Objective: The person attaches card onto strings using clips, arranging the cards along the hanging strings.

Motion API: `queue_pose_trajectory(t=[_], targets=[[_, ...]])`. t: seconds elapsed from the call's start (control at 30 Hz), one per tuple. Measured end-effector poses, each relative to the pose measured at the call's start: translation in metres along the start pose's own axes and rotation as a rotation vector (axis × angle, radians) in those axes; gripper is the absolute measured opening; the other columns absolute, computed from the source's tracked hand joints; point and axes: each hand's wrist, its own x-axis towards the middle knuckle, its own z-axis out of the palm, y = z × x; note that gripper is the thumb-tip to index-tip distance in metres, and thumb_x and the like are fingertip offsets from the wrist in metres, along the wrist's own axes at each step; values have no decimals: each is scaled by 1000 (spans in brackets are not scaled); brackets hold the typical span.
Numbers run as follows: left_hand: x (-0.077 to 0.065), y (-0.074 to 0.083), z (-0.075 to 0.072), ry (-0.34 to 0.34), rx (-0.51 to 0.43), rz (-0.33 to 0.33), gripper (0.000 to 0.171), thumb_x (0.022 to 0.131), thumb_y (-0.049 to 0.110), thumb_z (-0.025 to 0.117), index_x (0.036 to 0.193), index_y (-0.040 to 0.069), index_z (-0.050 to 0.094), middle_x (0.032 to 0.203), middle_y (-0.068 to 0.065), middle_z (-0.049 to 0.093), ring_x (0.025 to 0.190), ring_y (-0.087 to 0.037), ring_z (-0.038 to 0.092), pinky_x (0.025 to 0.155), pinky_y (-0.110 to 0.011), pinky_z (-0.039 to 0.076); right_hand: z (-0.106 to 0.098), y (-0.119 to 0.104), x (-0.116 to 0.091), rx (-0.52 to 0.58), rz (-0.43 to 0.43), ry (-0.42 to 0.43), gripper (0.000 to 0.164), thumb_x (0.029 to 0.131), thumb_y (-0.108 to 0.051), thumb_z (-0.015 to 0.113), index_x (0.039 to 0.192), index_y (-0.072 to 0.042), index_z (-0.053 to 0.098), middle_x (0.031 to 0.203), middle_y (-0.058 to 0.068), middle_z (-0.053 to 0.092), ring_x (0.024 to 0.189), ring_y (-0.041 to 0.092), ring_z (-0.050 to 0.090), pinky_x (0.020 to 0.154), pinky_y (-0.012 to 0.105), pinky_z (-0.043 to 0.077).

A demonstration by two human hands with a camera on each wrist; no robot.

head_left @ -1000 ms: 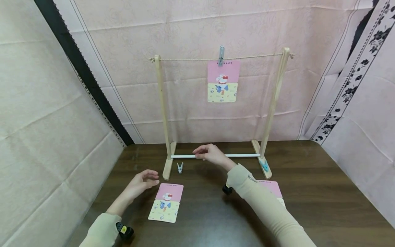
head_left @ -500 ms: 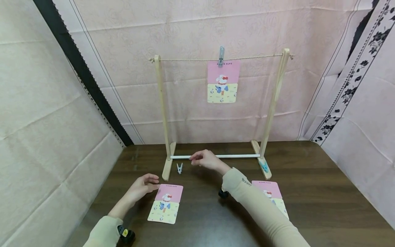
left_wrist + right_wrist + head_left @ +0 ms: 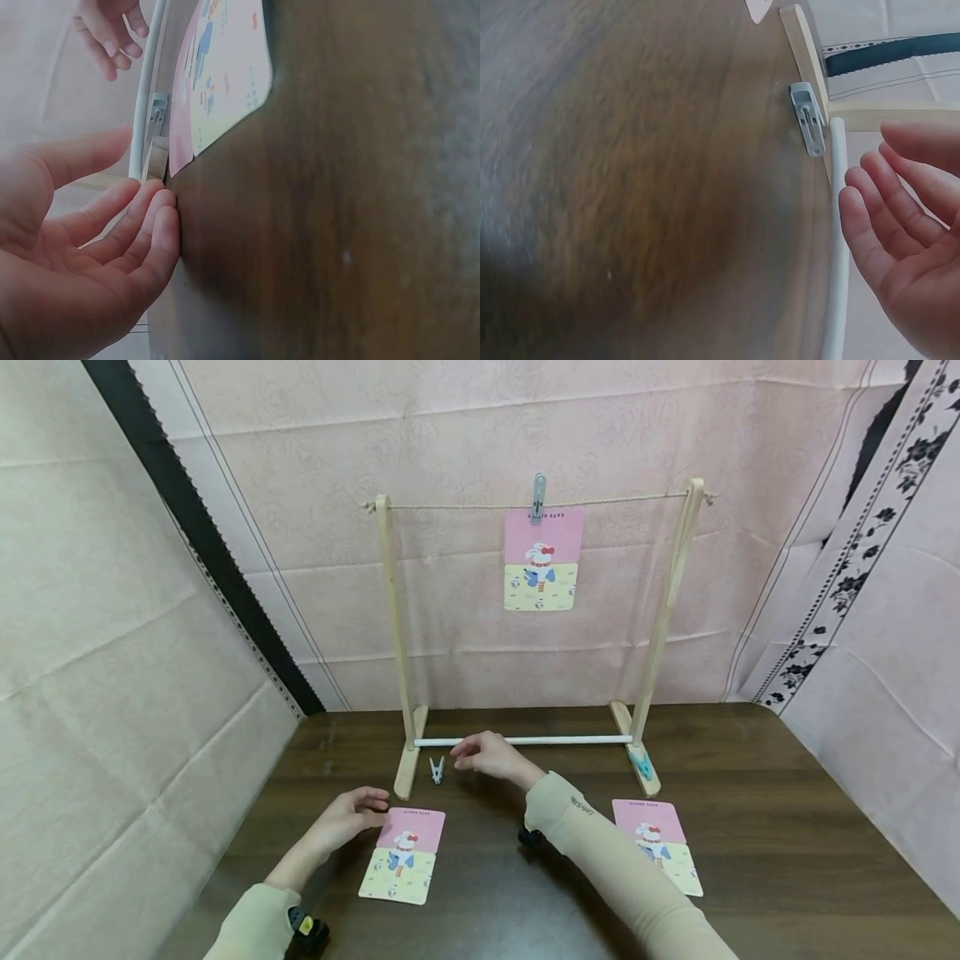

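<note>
My right hand [image 3: 495, 757] hovers by the white crossbar [image 3: 562, 740] of a wooden stand, just right of a small grey clothespin [image 3: 437, 769] on the table. In the right wrist view its fingers are loosely bent and hold nothing; the grey clothespin [image 3: 807, 118] lies past the fingertips. Beside the upper left corner of a pink and yellow card [image 3: 402, 856] is my left hand [image 3: 348, 818], its thumb close to that corner. The left wrist view shows relaxed fingers [image 3: 154, 240] with nothing between them.
A matching card [image 3: 542, 560] hangs from the stand's cord [image 3: 450, 507] under a grey-blue clothespin [image 3: 538, 498]. Another card [image 3: 656, 843] lies at the right, partly behind the right sleeve. A blue clothespin [image 3: 642, 765] rests on the stand's right foot [image 3: 651, 783].
My right hand has moved left and a little nearer me along the crossbar, closer to the grey clothespin. More of the right-hand card now shows. The left hand has barely shifted.
</note>
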Motion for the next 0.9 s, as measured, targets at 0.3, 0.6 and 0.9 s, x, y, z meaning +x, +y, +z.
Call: queue_pose_trajectory(t=[0.3, 0.6, 0.9], targets=[[-1, -2, 2, -1, 1, 10, 43, 87, 6, 76, 125, -4, 61, 115, -14, 65, 95, -23, 62, 81, -37, 52, 8, 0, -1, 26, 30, -19, 26, 95, -11, 69, 118, -1, 71, 102, 3, 73, 89, 21, 68, 77, 38, 57], [3, 1, 5, -17, 77, -15, 47, 84, 9, 78, 127, -1, 62, 115, -11, 64, 88, -22, 53, 74, -33, 44, 12, -5, 3, 11, 35, -20, 26, 94, -12, 70, 118, -1, 70, 99, 2, 73, 84, 11, 64, 73, 29, 54], [2, 0, 9, -27, 139, 26, 52, 79, 12, 84, 125, -2, 63, 111, -12, 55, 84, -22, 48, 69, -33, 41, 22, -5, 10, 15, 27, 6, 29, 91, -10, 73, 118, 2, 69, 96, 3, 73, 77, 9, 61, 66, 23, 51]])
